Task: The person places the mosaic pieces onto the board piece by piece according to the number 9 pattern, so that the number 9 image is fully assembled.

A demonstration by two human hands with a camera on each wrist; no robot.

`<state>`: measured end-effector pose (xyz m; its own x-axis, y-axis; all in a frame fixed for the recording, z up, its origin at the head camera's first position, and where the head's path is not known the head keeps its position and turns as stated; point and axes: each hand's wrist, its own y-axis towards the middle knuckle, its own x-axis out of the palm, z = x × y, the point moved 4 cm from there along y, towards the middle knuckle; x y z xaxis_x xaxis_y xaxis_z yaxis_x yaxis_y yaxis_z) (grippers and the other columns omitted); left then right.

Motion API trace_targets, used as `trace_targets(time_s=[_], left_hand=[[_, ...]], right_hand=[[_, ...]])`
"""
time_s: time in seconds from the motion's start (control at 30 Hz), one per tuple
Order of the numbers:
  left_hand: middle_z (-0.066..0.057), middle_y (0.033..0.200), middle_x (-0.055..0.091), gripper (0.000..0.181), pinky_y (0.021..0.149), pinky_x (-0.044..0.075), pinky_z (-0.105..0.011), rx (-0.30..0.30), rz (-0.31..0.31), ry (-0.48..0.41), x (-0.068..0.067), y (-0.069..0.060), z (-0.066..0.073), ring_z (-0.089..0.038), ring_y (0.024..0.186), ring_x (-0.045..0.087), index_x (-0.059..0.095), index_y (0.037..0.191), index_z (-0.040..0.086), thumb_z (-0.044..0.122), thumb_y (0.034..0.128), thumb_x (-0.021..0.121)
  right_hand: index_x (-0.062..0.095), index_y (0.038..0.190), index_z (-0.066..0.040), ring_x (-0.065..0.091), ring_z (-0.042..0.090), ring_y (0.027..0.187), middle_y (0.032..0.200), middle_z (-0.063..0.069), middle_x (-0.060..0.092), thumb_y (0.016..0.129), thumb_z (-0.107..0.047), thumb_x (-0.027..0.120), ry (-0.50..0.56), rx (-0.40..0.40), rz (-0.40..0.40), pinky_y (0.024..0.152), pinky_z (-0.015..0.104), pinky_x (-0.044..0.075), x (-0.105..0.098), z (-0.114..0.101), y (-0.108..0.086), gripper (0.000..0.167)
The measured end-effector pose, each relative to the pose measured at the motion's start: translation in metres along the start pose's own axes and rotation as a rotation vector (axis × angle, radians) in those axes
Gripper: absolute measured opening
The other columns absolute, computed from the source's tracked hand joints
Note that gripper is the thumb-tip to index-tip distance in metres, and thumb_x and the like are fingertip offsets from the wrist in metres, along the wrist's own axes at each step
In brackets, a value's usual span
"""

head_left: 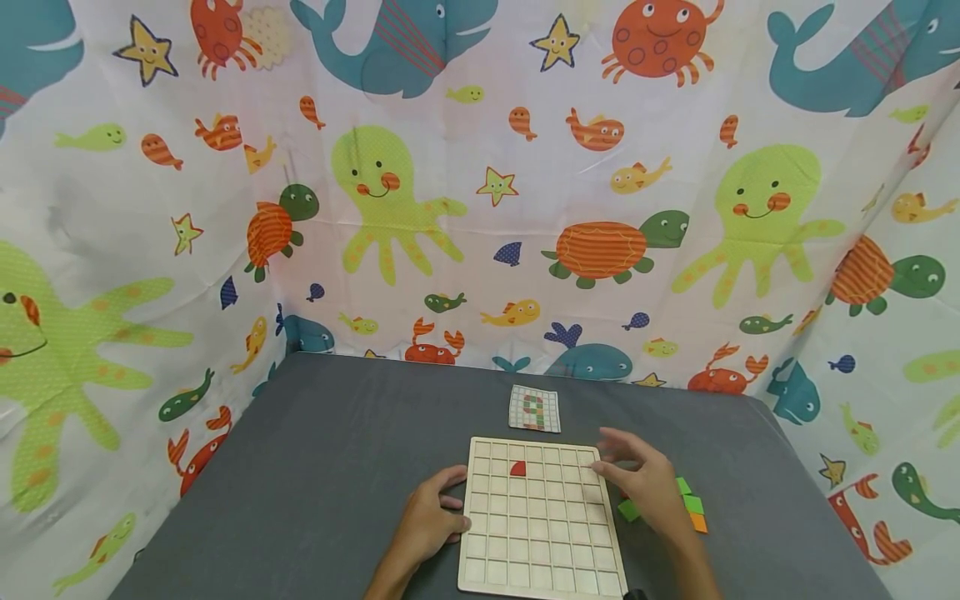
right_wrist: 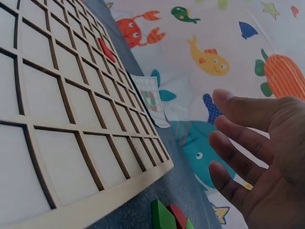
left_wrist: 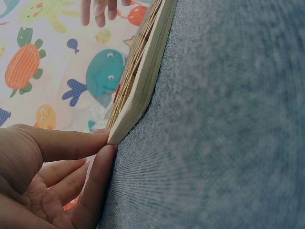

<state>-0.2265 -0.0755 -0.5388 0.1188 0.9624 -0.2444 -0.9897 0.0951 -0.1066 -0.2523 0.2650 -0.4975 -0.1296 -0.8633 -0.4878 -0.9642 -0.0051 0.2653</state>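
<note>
A wooden grid board (head_left: pixel 538 527) lies on the dark cloth, with one red piece (head_left: pixel 518 468), rounded on one side, in a cell of its upper part. My left hand (head_left: pixel 424 518) pinches the board's left edge between thumb and finger, as the left wrist view shows closely. Over the board's upper right corner hovers my right hand (head_left: pixel 643 482), its fingers loosely bent and nothing held in the right wrist view. Beside and partly behind that hand lie green blocks (head_left: pixel 693 504) and an orange block (head_left: pixel 698 522). A red block (right_wrist: pixel 177 215) also shows among them there.
A small card (head_left: pixel 534 408) printed with a coloured grid pattern lies beyond the board. The grey-covered table (head_left: pixel 337 467) meets a hanging sea-animal curtain (head_left: pixel 450 208) at the back and sides. A small black object (head_left: pixel 635 594) sits at the board's lower right corner.
</note>
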Motion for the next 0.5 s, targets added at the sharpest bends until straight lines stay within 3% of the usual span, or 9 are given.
trace_targets(time_s=[0.1, 0.5], left_hand=[[-0.012, 0.144, 0.066, 0.079, 0.057, 0.061, -0.037, 0.002, -0.002, -0.001, 0.0, 0.0, 0.0, -0.024, 0.102, 0.069, 0.064, 0.145, 0.007, -0.016, 0.0717, 0.081], [-0.013, 0.144, 0.066, 0.078, 0.056, 0.061, -0.036, 0.014, 0.0, 0.001, 0.0, 0.0, 0.0, -0.024, 0.102, 0.069, 0.064, 0.145, 0.007, -0.015, 0.0722, 0.081]], right_hand=[[0.067, 0.141, -0.013, 0.07, 0.016, 0.101, 0.122, 0.016, 0.076, 0.091, -0.014, 0.084, -0.016, -0.02, 0.02, 0.085, 0.023, 0.058, -0.004, 0.002, -0.002, 0.053], [0.067, 0.142, -0.016, 0.069, 0.015, 0.105, 0.125, 0.012, 0.076, 0.089, -0.013, 0.086, -0.032, 0.038, 0.077, 0.086, 0.024, 0.052, -0.023, 0.022, -0.011, 0.056]])
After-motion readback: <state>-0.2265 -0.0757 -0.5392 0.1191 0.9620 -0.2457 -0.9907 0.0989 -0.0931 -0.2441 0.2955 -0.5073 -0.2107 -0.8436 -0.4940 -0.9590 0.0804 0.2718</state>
